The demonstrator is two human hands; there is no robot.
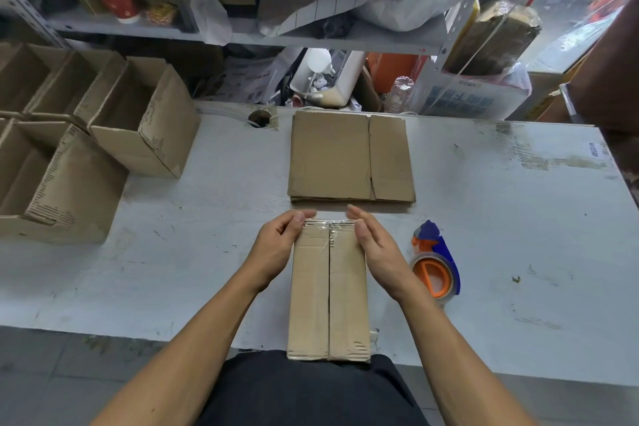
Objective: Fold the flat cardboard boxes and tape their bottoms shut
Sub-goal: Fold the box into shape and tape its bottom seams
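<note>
Landmark: box [328, 290] under the hands, at the table's [518, 218] near edge, flaps up, clear tape across its far end. Far left of the box: open folded boxes [103, 135], grouped. Left hand [276, 249] against the box's left far corner, fingers curled round that edge. Beyond the box: flat cardboard stack [349, 156]. Right hand [377, 249] against the right far corner, fingers straight, pressing. Just right of the box: tape dispenser [436, 263], blue and orange.
</note>
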